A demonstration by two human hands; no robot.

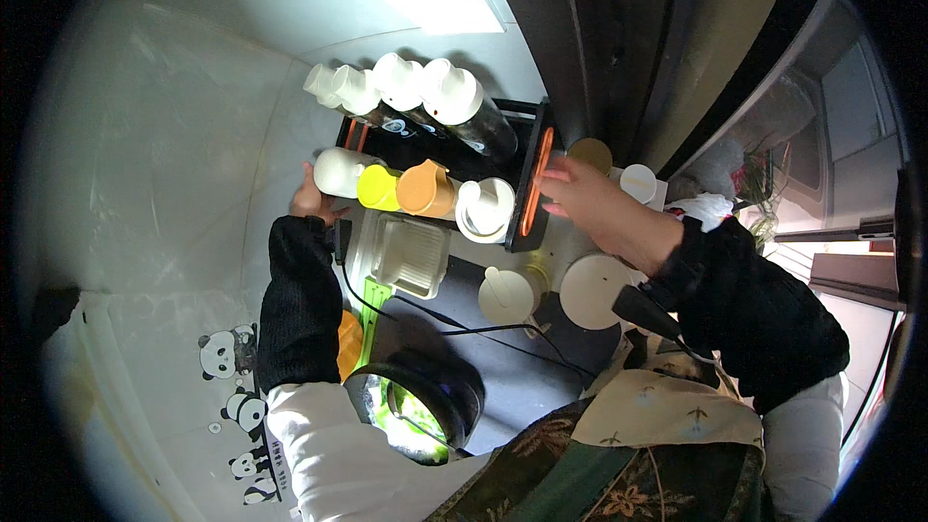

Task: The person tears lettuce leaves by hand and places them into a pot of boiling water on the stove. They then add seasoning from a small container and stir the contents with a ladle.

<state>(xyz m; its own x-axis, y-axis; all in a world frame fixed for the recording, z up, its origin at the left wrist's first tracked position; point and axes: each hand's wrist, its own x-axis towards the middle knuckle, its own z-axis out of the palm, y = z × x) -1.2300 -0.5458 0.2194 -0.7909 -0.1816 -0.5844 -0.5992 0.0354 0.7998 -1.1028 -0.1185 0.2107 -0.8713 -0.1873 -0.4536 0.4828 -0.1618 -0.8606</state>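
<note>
A black rack with orange handles [536, 181] stands against the wall. Several dark bottles with white caps [453, 90] fill its back part. Along its front are a white container [341, 172], a yellow-lidded one [378, 187], an orange-lidded one [424, 188] and a white-lidded one [484, 210]. My left hand [312, 199] is at the rack's left end beside the white container; its hold is partly hidden. At the right end, my right hand [573, 192] has its fingers by the orange handle; whether they grip it is unclear.
Before the rack lies a clear ribbed plastic tray [411, 254]. Nearer are a lidded cup [505, 295], a round white lid [596, 291] and a dark pot [413, 413] with greens and a ladle. Black cables cross the counter [500, 370]. A dark appliance panel [616, 36] overhangs the right.
</note>
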